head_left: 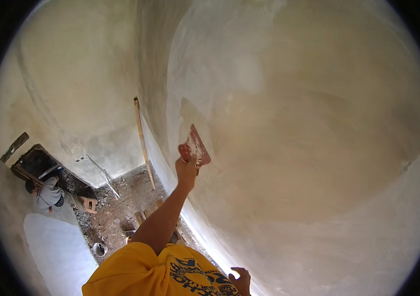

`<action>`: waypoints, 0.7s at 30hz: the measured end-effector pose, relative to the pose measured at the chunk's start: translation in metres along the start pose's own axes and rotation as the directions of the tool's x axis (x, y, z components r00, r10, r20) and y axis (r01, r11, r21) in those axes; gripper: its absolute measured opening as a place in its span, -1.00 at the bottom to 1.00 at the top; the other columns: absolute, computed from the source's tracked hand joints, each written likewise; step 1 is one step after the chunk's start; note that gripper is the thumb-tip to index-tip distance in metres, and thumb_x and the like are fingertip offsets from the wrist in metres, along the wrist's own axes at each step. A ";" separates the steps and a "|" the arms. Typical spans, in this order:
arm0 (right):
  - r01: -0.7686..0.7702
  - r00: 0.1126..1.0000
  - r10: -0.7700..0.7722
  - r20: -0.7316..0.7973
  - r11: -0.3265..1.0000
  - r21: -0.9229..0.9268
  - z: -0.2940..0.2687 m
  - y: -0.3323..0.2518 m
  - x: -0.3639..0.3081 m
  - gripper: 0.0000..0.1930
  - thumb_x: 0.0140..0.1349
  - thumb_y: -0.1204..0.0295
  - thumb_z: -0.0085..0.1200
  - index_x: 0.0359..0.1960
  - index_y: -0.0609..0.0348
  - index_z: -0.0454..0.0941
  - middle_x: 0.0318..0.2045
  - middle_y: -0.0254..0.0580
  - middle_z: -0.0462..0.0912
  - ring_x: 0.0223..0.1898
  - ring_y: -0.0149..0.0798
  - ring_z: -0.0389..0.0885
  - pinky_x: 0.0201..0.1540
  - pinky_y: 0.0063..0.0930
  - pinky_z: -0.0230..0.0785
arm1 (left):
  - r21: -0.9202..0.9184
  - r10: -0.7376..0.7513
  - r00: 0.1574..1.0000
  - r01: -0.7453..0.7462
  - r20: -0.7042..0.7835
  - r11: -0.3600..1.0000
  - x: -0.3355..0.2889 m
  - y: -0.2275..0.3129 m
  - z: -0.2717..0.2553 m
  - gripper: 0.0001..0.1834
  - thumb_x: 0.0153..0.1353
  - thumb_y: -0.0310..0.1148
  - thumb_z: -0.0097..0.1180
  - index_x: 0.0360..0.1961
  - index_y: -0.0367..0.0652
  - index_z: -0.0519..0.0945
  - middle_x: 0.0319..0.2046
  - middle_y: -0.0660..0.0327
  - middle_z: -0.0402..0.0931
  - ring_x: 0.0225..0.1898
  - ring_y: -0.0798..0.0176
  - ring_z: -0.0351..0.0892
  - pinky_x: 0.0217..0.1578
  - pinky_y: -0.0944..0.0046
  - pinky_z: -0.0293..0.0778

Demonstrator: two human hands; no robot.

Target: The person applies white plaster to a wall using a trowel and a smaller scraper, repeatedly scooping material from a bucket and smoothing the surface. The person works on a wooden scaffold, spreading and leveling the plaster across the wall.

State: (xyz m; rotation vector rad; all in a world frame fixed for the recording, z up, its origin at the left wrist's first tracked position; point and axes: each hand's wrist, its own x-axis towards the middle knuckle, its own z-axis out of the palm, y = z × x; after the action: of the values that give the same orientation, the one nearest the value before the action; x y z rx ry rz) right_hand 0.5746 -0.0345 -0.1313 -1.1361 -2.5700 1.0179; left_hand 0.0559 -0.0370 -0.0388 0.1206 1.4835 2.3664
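My left hand is closed around the handle of a red plastering trowel, my arm stretched up in front of me. Pale smears streak the trowel's red back. Its blade lies against or very close to the wall, which has a broad damp tan patch surrounded by paler grey plaster. Low down near the same wall, my right hand shows only in part, its fingers apart and bent, with nothing visible in them.
Against the corner leans a bamboo pole. Far below on the left, a person in grey crouches beside a dark opening. Rubble covers the floor, with a brick block, a white bucket and wood pieces.
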 end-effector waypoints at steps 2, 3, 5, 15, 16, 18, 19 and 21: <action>0.037 0.998 -0.037 -0.044 0.999 -0.004 -0.009 -0.012 0.025 -0.65 -0.01 0.35 0.36 -0.11 0.03 0.74 -0.13 -0.09 0.74 -0.03 0.03 0.66 0.16 -0.10 0.42 | -0.104 0.006 0.998 -0.012 -0.055 0.994 0.030 0.002 -0.004 -0.92 0.32 -0.46 0.18 -0.30 -0.26 0.61 -0.47 0.39 0.46 -0.49 0.48 0.38 -0.48 0.28 0.32; 0.026 0.996 -0.028 -0.085 0.999 -0.027 -0.014 -0.019 0.036 -0.65 0.00 0.36 0.35 -0.11 0.03 0.74 -0.12 -0.08 0.75 -0.02 0.02 0.66 0.15 -0.10 0.42 | -0.148 0.007 0.999 -0.013 -0.044 0.989 0.044 0.004 -0.003 -0.93 0.31 -0.46 0.19 -0.31 -0.25 0.62 -0.47 0.39 0.47 -0.49 0.47 0.39 -0.47 0.28 0.32; 0.010 0.995 -0.015 -0.103 0.999 -0.046 -0.021 -0.029 0.055 -0.66 0.00 0.39 0.32 -0.12 0.06 0.74 -0.11 -0.07 0.75 0.00 0.03 0.65 0.16 -0.09 0.43 | -0.233 0.009 1.000 -0.012 -0.012 0.972 0.068 0.013 0.009 -0.94 0.29 -0.47 0.20 -0.32 -0.22 0.62 -0.46 0.39 0.47 -0.48 0.46 0.39 -0.45 0.28 0.32; -0.012 0.997 0.010 -0.077 1.000 -0.024 -0.002 -0.047 0.048 -0.66 -0.01 0.40 0.34 -0.13 0.06 0.76 -0.10 -0.08 0.76 0.03 0.00 0.66 0.19 -0.13 0.46 | -0.364 0.147 0.983 -0.098 0.111 0.926 0.077 0.137 0.066 -0.95 0.28 -0.56 0.19 -0.24 -0.27 0.62 -0.32 0.26 0.61 -0.35 0.34 0.63 -0.34 0.26 0.56; -0.002 0.998 0.002 -0.066 1.000 -0.006 0.000 -0.045 0.046 -0.67 -0.01 0.39 0.34 -0.13 0.05 0.76 -0.10 -0.08 0.76 0.03 0.00 0.66 0.19 -0.13 0.46 | -0.360 0.191 0.972 -0.132 0.134 0.924 0.074 0.151 0.075 -0.93 0.30 -0.55 0.18 -0.21 -0.29 0.62 -0.29 0.23 0.64 -0.33 0.30 0.69 -0.31 0.25 0.63; 0.007 0.995 -0.006 -0.104 1.000 0.008 0.002 -0.039 0.042 -0.68 -0.01 0.39 0.33 -0.14 0.06 0.77 -0.10 -0.09 0.76 0.03 0.00 0.66 0.18 -0.13 0.47 | -0.384 0.264 0.953 -0.191 0.148 0.903 0.065 0.176 0.095 -0.98 0.29 -0.54 0.21 -0.31 -0.22 0.62 -0.38 0.34 0.55 -0.41 0.44 0.47 -0.40 0.30 0.43; 0.001 0.992 0.000 -0.125 1.000 0.014 0.002 -0.034 0.039 -0.68 -0.01 0.39 0.33 -0.14 0.06 0.77 -0.10 -0.08 0.76 0.02 0.00 0.66 0.18 -0.13 0.47 | -0.399 0.311 0.936 -0.225 0.164 0.889 0.058 0.188 0.106 -0.94 0.28 -0.54 0.23 -0.37 -0.19 0.62 -0.42 0.40 0.50 -0.46 0.51 0.37 -0.44 0.33 0.32; -0.019 0.987 0.022 -0.161 1.000 0.020 -0.001 -0.020 0.030 -0.67 -0.02 0.39 0.32 -0.14 0.08 0.77 -0.12 -0.09 0.76 0.02 0.00 0.66 0.17 -0.12 0.48 | -0.373 0.347 0.913 -0.251 0.217 0.893 0.041 0.213 0.125 -0.93 0.28 -0.52 0.24 -0.37 -0.20 0.62 -0.44 0.42 0.48 -0.49 0.53 0.32 -0.48 0.35 0.27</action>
State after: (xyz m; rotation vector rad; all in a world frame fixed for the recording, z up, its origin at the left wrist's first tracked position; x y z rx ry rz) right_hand 0.5422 -0.0227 -0.1217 -1.1904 -2.4232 0.9110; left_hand -0.0034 -0.0005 0.2016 0.6129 0.9662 2.6726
